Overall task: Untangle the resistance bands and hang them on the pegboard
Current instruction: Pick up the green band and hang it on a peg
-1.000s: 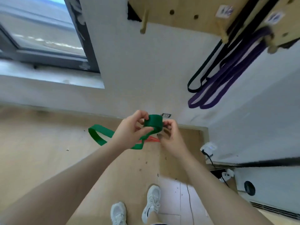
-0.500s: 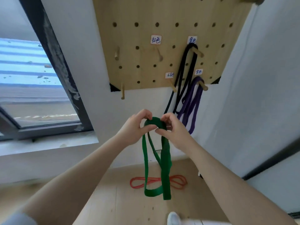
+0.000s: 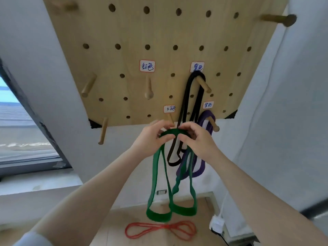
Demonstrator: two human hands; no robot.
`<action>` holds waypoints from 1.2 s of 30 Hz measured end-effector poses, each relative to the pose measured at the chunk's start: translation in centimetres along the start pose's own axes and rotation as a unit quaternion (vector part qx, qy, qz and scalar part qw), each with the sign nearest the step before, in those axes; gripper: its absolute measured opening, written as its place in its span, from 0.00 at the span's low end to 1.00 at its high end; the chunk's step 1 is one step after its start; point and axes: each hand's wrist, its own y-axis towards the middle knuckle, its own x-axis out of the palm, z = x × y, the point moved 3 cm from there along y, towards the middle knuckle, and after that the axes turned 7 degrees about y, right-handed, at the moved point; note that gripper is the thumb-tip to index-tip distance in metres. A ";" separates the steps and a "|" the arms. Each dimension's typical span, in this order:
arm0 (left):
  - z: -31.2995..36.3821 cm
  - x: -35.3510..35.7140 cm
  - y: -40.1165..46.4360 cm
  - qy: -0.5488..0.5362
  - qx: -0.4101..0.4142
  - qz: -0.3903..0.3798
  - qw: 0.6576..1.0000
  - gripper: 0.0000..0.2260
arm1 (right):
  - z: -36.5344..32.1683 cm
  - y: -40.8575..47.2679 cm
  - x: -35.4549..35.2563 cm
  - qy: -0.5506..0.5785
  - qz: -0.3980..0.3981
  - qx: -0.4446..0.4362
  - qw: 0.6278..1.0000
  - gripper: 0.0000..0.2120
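Fingers of the left hand and of the right hand: curled round the top fold of the green band, pinching it between them, just below the lower edge of the pegboard.
Green band: doubled, two loops hanging free beneath the hands; one strand appears twisted near the bottom, though the blur leaves this uncertain. Not yet on a peg.
Peg under the green label: bare, directly above the hands; the likely destination.
Black band: hung on its peg. Done.
Purple band: hung on its peg. Done.
Red band: on the floor, crossed over itself. Outstanding; its peg stands bare.
Tally: two hung, one in hand, one untouched.
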 end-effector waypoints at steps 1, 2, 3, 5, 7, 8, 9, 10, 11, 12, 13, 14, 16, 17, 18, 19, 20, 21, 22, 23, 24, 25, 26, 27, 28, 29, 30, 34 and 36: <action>-0.5 0.2 1.4 0.012 -0.009 0.000 1.000 0.11 | 0.5 1.6 -0.3 -0.014 -0.009 -0.011 1.000 0.08; -1.1 0.4 2.7 0.022 -0.020 0.006 1.000 0.12 | 1.0 3.2 -0.5 -0.032 -0.016 -0.025 0.999 0.09; -1.7 0.6 3.9 0.028 -0.033 0.019 0.999 0.11 | 1.5 4.7 -0.6 -0.049 -0.016 -0.036 0.998 0.09; -3.0 1.1 6.1 0.049 -0.056 0.057 0.996 0.11 | 2.7 7.6 -0.6 -0.065 -0.008 -0.043 0.997 0.10; -4.4 1.6 8.1 0.066 -0.086 0.084 0.991 0.12 | 3.9 10.1 -0.3 -0.067 0.007 -0.040 0.997 0.11; -5.1 1.8 8.9 0.073 -0.100 0.086 0.989 0.12 | 4.3 11.1 -0.2 -0.063 0.021 -0.036 0.997 0.11; -5.6 2.0 9.6 0.084 -0.106 0.083 0.987 0.12 | 4.7 11.9 -0.2 -0.055 0.034 -0.034 0.997 0.11; -6.1 2.3 10.1 0.099 -0.104 0.080 0.986 0.11 | 5.1 12.5 -0.1 -0.054 0.043 -0.037 0.997 0.11; -6.5 2.6 10.4 0.116 -0.097 0.080 0.985 0.11 | 5.4 12.8 0.2 -0.070 0.049 -0.045 0.995 0.11; -6.8 3.0 10.5 0.131 -0.092 0.084 0.984 0.11 | 5.8 12.8 0.4 -0.114 0.055 -0.063 0.990 0.10; -7.1 3.5 10.3 0.153 -0.087 0.092 0.980 0.12 | 6.4 12.7 0.7 -0.183 0.067 -0.093 0.976 0.10; -7.3 4.0 9.9 0.192 -0.080 0.107 0.972 0.14 | 7.0 12.5 0.9 -0.260 0.086 -0.131 0.953 0.10; -7.5 5.0 9.1 0.275 -0.070 0.141 0.948 0.16 | 8.2 11.7 1.0 -0.361 0.123 -0.183 0.906 0.10; -7.7 5.3 9.0 0.292 -0.070 0.157 0.941 0.15 | 8.6 11.7 0.9 -0.384 0.131 -0.199 0.892 0.09; -7.9 5.5 9.0 0.272 -0.080 0.158 0.946 0.13 | 8.8 11.9 0.8 -0.394 0.126 -0.207 0.886 0.07; -8.0 5.5 9.2 0.223 -0.099 0.154 0.957 0.11 | 8.8 12.3 0.7 -0.396 0.115 -0.210 0.887 0.07; -8.2 5.6 9.5 0.154 -0.125 0.144 0.970 0.08 | 8.8 12.5 0.8 -0.396 0.098 -0.205 0.890 0.08; -8.4 5.7 9.6 0.093 -0.146 0.135 0.976 0.07 | 8.9 12.6 1.0 -0.403 0.085 -0.198 0.890 0.11; -8.3 5.8 9.6 0.059 -0.161 0.136 0.976 0.06 | 9.0 12.5 1.1 -0.413 0.074 -0.191 0.887 0.12; -8.3 5.9 9.5 0.037 -0.175 0.141 0.974 0.06 | 9.4 12.3 1.3 -0.413 0.060 -0.183 0.890 0.11; -8.1 6.0 9.5 0.016 -0.194 0.142 0.970 0.06 | 9.7 12.0 1.3 -0.395 0.047 -0.170 0.902 0.10; -7.7 5.9 9.4 -0.003 -0.214 0.142 0.967 0.07 | 9.8 11.7 1.3 -0.369 0.031 -0.149 0.917 0.14; -7.4 5.8 9.2 -0.020 -0.232 0.135 0.963 0.08 | 9.8 11.5 1.2 -0.342 0.017 -0.131 0.930 0.17; -7.2 5.6 9.0 -0.032 -0.245 0.124 0.961 0.10 | 9.7 11.3 1.1 -0.310 0.007 -0.113 0.944 0.19; -7.3 5.5 8.5 -0.041 -0.255 0.109 0.960 0.12 | 9.4 10.9 1.0 -0.271 0.007 -0.095 0.958 0.19; -7.4 5.3 7.7 -0.047 -0.259 0.094 0.960 0.13 | 9.1 10.4 0.8 -0.229 0.025 -0.082 0.970 0.18; -7.8 5.1 6.6 -0.052 -0.267 0.079 0.959 0.15 | 8.8 9.6 0.7 -0.190 0.050 -0.066 0.978 0.18; -11.3 4.4 0.6 -0.083 -0.341 0.042 0.936 0.15 | 9.3 4.2 1.6 -0.093 0.117 0.047 0.988 0.15; -13.1 4.0 -3.0 -0.069 -0.376 0.020 0.924 0.13 | 10.6 1.6 3.4 -0.087 0.090 0.126 0.984 0.13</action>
